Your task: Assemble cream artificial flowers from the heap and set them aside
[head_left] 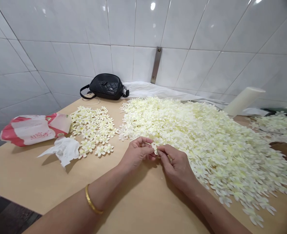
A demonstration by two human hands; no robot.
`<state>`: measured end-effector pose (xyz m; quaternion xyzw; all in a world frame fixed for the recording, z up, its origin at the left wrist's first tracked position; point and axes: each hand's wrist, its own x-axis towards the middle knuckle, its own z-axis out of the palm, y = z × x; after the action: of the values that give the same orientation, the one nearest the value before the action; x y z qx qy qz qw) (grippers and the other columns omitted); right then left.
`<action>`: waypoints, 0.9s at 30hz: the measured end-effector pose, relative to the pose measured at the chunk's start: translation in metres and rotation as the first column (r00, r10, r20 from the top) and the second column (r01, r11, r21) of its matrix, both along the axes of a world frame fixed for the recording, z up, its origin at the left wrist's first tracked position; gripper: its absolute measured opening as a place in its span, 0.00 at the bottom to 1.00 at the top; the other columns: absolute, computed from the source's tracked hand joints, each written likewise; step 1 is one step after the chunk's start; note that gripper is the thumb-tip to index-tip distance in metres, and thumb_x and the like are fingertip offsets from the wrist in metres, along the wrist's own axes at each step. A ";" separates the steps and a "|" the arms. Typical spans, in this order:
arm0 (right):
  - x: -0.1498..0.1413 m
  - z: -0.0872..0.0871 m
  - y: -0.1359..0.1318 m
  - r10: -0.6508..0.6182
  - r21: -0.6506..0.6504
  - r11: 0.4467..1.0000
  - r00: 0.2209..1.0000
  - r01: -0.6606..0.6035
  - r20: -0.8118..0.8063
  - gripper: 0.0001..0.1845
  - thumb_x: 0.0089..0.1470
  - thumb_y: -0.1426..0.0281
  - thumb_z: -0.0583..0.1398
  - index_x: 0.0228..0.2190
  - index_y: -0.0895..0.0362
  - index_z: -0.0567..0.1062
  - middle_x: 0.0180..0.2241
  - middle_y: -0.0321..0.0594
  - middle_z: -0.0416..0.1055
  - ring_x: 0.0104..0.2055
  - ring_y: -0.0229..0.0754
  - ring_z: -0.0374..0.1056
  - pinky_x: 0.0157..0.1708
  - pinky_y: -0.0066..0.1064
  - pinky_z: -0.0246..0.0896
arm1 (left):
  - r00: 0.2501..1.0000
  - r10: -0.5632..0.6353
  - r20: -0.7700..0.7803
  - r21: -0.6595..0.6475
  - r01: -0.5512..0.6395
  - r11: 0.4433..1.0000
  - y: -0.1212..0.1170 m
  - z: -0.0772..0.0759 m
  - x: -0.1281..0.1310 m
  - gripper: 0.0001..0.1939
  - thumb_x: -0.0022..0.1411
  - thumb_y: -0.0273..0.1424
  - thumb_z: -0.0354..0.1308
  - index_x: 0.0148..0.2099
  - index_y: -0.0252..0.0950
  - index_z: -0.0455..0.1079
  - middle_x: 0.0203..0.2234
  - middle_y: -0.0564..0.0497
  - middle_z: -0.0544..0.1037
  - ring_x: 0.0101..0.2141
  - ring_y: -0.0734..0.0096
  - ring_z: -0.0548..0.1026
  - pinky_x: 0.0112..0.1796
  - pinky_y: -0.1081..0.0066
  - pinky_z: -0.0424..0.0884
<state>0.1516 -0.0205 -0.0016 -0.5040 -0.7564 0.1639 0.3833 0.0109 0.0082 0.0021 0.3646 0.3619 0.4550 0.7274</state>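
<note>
In the head view, the left hand (136,153) and the right hand (176,167) are both curled nearly closed, pinching a small cream fabric blossom (155,148) between them at the near edge of a large heap of loose blossoms (202,143). A gold bangle (92,200) is circling the left wrist. A smaller spread of blossoms (92,130) is lying on the table (48,175), beside a crumpled tissue (63,150) and a red-and-white plastic bag (35,129). A black quilted handbag (106,86) is sitting against the tiled wall (60,58).
</note>
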 end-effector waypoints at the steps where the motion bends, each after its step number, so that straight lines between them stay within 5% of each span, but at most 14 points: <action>1: 0.001 0.000 0.000 0.003 0.013 1.000 1.000 -0.004 0.016 0.10 0.53 0.75 0.49 0.27 0.58 0.69 0.24 0.37 0.66 0.26 0.36 0.62 0.27 0.26 0.54 | 1.000 -0.007 0.002 -0.004 0.007 1.000 0.000 0.000 0.000 0.11 0.44 0.22 0.58 0.33 0.33 0.63 0.17 0.54 0.69 0.18 0.77 0.69 0.25 0.73 0.65; 6: 0.002 -0.001 -0.001 0.001 0.061 0.998 0.999 -0.004 0.054 0.10 0.52 0.76 0.49 0.27 0.58 0.69 0.24 0.37 0.64 0.26 0.36 0.61 0.26 0.26 0.54 | 1.000 -0.002 0.013 0.033 0.001 0.999 0.000 0.001 0.000 0.11 0.44 0.22 0.58 0.34 0.32 0.63 0.15 0.55 0.68 0.19 0.77 0.69 0.25 0.74 0.66; 19: -0.001 0.003 -0.002 -0.081 -0.088 0.994 0.984 0.067 -0.158 0.09 0.52 0.71 0.51 0.27 0.58 0.71 0.23 0.36 0.68 0.26 0.37 0.63 0.26 0.27 0.56 | 0.997 0.059 -0.055 0.052 -0.056 0.997 0.000 0.003 0.000 0.12 0.40 0.18 0.53 0.31 0.35 0.63 0.13 0.58 0.66 0.16 0.78 0.67 0.21 0.77 0.62; 23: 0.001 0.003 0.000 -0.153 -0.169 0.980 0.935 0.103 -0.321 0.08 0.50 0.69 0.53 0.27 0.59 0.71 0.24 0.37 0.69 0.27 0.37 0.64 0.26 0.27 0.59 | 0.989 0.106 -0.099 0.040 -0.102 0.994 0.001 0.004 -0.001 0.10 0.40 0.20 0.54 0.30 0.34 0.64 0.14 0.56 0.67 0.17 0.77 0.67 0.20 0.76 0.62; 27: 0.007 0.008 0.002 -0.169 -0.303 0.953 0.847 0.010 -0.504 0.09 0.49 0.66 0.55 0.26 0.59 0.69 0.24 0.38 0.68 0.29 0.38 0.66 0.30 0.29 0.62 | 0.982 0.125 -0.144 0.042 -0.120 0.992 0.003 0.005 -0.003 0.09 0.41 0.19 0.53 0.29 0.33 0.64 0.14 0.55 0.67 0.17 0.77 0.67 0.22 0.75 0.64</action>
<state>0.1588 -0.0188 0.0067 -0.5255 -0.5663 0.3857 0.5044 0.0081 0.0115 0.0067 0.3860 0.4287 0.4767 0.6634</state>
